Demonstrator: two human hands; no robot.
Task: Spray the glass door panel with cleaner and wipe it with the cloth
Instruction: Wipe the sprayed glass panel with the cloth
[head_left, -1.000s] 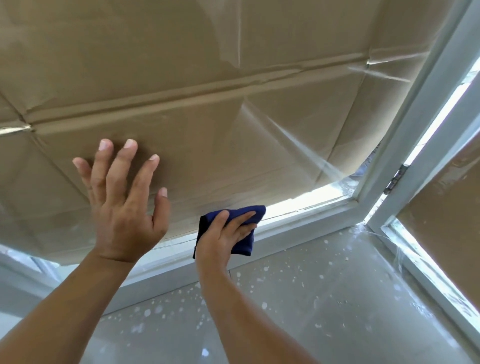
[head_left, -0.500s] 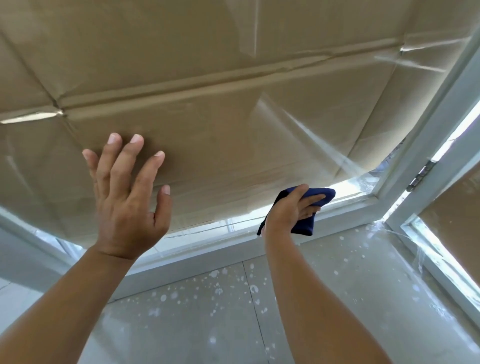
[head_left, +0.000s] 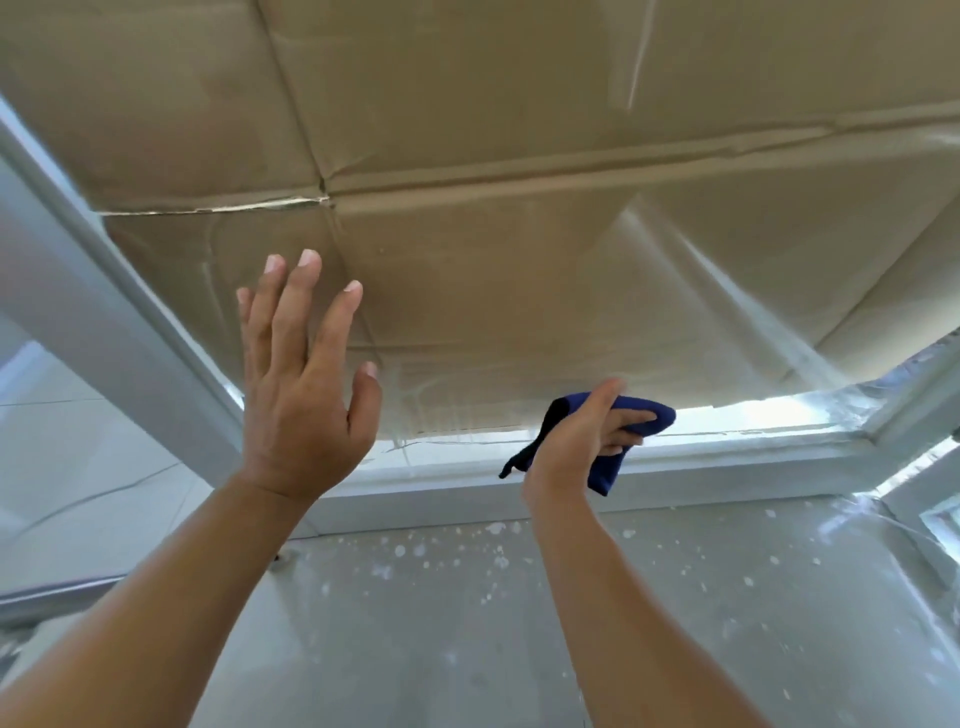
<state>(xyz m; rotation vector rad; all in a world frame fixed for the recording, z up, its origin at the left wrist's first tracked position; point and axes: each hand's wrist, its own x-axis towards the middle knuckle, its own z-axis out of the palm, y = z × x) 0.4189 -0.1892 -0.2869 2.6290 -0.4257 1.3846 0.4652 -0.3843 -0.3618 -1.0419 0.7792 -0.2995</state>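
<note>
Right hand (head_left: 582, 441) and its blue cloth (head_left: 618, 441) sit further right along the bottom of the glass panel (head_left: 519, 312) than 0.5 s ago; left frame post (head_left: 78, 312) now in view. Cloth is bunched under curled right fingers, against the glass by the bottom rail (head_left: 727, 462). Left hand (head_left: 306, 384), well left of it, spread flat on the glass.

Pale grey tiled floor (head_left: 519, 649) carries scattered white paint-like specks (head_left: 400, 551) beneath the door frame.
</note>
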